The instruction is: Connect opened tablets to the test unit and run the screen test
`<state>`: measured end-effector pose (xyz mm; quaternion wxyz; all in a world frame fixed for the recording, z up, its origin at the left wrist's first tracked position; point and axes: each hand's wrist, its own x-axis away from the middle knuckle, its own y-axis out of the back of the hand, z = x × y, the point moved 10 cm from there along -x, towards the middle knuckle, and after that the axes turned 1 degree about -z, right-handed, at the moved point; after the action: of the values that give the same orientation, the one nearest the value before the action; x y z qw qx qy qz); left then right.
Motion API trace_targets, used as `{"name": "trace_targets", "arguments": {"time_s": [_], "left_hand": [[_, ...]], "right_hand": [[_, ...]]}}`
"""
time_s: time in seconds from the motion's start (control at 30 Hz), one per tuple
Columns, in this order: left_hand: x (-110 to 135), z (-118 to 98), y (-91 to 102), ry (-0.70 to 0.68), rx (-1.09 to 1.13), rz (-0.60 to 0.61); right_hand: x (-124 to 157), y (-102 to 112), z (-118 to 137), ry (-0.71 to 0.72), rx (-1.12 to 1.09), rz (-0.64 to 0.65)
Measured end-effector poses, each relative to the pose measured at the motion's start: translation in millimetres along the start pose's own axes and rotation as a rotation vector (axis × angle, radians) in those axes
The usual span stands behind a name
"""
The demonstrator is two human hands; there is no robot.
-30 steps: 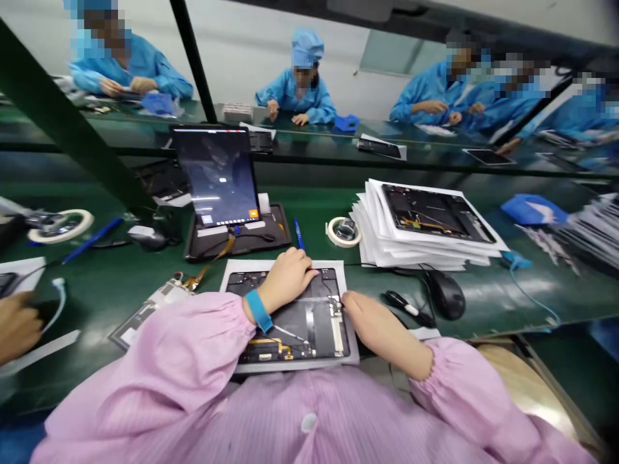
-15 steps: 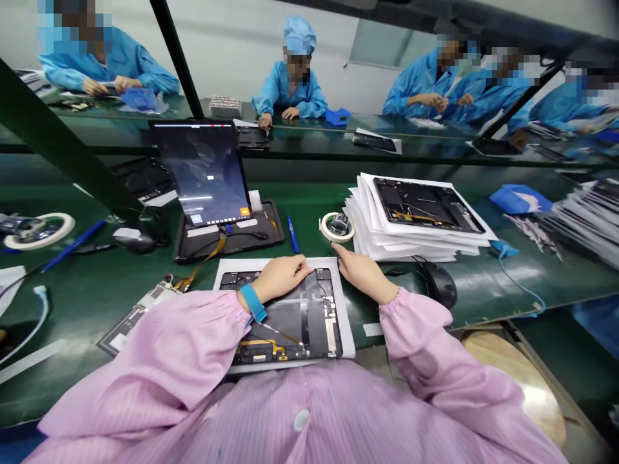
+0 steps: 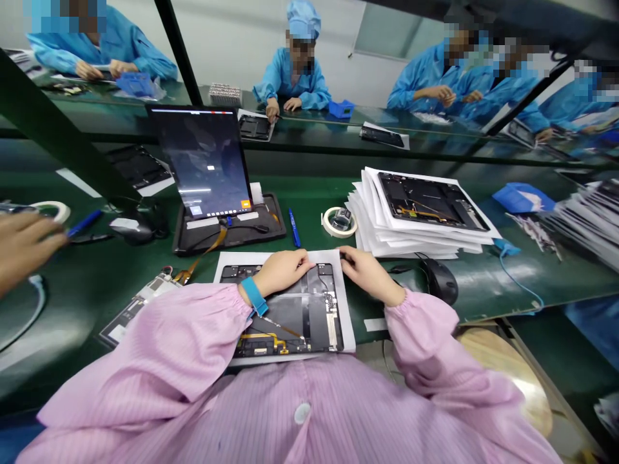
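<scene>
My left hand (image 3: 283, 272), with a blue wrist strap (image 3: 254, 296), lies over the top edge of an opened tablet housing (image 3: 283, 319). Its fingers are bent and pressed together near the upper rim; anything between them is hidden. The housing shows dark inner panels and orange flex cables, and rests on white paper (image 3: 346, 309). At the paper's upper right corner is my right hand (image 3: 366, 274), its fingers curled in with thumb and forefinger close together. What these fingers hold, if anything, I cannot make out.
A lit tablet screen (image 3: 203, 164) stands behind. A blue pen (image 3: 294, 228), a tape roll (image 3: 338, 222), a paper stack (image 3: 360, 219) topped by another housing (image 3: 430, 201) and a mouse (image 3: 439, 282) lie around. Another person's hand (image 3: 29, 245) reaches in at left. Co-workers sit opposite.
My right hand's stretched forefinger has curled in toward the paper's corner. My left hand stays nearly in place. Another person's hand has come in from the left edge.
</scene>
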<state>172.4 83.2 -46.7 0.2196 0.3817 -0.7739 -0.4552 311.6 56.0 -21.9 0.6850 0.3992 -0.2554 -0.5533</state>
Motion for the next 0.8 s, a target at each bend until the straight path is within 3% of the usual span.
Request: {"name": "trace_targets", "arguments": {"time_s": [0.1, 0.17, 0.27, 0.4, 0.8], "left_hand": [[0, 0, 0.0, 0.001, 0.006, 0.008], [0, 1, 0.4, 0.004, 0.001, 0.011], [1, 1, 1.7, 0.013, -0.01, 0.015], [2, 0, 2.7, 0.022, -0.016, 0.025], [2, -1, 3.8, 0.031, 0.006, 0.029]], "right_hand": [[30, 3, 8, -0.057, -0.384, 0.1], [52, -2, 12, -0.114, -0.472, 0.151], [73, -8, 15, -0.157, -0.297, 0.096], [79, -21, 16, -0.165, -0.024, 0.044], [65, -27, 32, -0.157, 0.168, 0.166]]}}
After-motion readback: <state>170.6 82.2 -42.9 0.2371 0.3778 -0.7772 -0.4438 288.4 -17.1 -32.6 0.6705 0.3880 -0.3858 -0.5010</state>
